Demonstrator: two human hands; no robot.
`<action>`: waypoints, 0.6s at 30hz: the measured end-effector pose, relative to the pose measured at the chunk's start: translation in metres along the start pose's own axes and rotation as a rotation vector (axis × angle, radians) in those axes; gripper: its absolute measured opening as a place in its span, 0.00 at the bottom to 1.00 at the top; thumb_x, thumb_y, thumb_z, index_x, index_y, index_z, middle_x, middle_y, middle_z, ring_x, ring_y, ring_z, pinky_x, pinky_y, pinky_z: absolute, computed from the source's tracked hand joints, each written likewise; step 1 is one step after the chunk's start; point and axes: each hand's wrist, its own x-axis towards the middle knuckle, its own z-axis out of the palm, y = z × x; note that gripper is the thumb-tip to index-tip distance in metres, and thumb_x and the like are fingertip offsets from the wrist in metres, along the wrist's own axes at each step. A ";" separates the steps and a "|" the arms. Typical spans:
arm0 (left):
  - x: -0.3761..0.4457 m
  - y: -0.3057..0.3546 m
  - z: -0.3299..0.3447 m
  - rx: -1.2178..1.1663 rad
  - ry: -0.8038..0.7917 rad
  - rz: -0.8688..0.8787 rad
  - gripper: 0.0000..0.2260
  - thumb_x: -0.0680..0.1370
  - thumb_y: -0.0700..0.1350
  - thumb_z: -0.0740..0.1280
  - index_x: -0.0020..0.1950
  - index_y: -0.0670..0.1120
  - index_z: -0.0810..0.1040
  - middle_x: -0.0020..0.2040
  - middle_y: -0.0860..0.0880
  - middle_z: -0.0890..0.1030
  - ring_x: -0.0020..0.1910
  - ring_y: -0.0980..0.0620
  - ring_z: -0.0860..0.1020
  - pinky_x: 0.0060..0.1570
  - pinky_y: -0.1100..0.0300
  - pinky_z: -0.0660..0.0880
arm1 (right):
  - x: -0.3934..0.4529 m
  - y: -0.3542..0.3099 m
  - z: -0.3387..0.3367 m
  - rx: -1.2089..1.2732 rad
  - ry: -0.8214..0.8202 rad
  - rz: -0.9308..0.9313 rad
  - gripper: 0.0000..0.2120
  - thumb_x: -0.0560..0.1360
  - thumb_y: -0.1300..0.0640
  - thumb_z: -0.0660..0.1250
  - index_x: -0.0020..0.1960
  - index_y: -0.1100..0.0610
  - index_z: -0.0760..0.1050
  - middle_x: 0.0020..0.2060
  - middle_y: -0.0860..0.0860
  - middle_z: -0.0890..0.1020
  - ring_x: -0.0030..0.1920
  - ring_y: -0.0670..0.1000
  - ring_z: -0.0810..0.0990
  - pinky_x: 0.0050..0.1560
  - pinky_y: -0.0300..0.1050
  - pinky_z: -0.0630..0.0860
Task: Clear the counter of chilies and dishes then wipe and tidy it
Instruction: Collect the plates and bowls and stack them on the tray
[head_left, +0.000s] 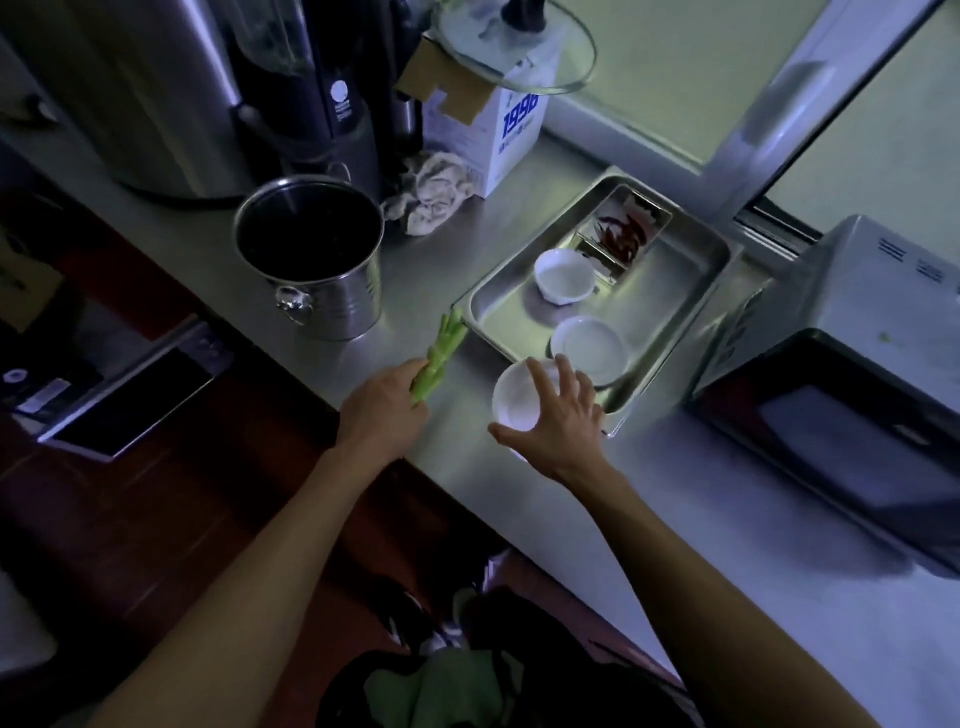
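Head view: right hand (558, 415) spread over bowl (519, 400), tray (691, 291) at its 1 o'clock; left hand (387, 405) gripped chilies (441, 358), pointing 1 o'clock.

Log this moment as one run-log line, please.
left hand: grips green chilies | right hand: fingers spread on white bowl at tray corner | red chilies: in tray compartment
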 end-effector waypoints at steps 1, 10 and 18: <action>0.009 0.001 0.000 0.004 -0.013 0.009 0.22 0.74 0.44 0.64 0.67 0.57 0.72 0.55 0.46 0.80 0.53 0.40 0.78 0.47 0.51 0.76 | 0.005 0.002 0.000 0.005 0.007 0.019 0.51 0.64 0.30 0.71 0.78 0.41 0.51 0.80 0.49 0.49 0.78 0.62 0.49 0.71 0.68 0.58; 0.083 0.040 0.001 0.039 -0.086 0.143 0.26 0.70 0.47 0.62 0.70 0.58 0.71 0.56 0.46 0.81 0.53 0.40 0.79 0.52 0.46 0.77 | 0.069 0.039 -0.005 0.083 0.079 0.220 0.52 0.60 0.26 0.67 0.78 0.39 0.50 0.80 0.48 0.50 0.78 0.60 0.50 0.70 0.66 0.61; 0.153 0.082 0.010 0.139 -0.137 0.284 0.24 0.75 0.46 0.65 0.71 0.58 0.70 0.58 0.48 0.80 0.55 0.42 0.78 0.51 0.46 0.77 | 0.132 0.083 -0.005 0.079 0.091 0.304 0.50 0.62 0.28 0.69 0.77 0.42 0.52 0.79 0.50 0.50 0.77 0.63 0.50 0.68 0.69 0.60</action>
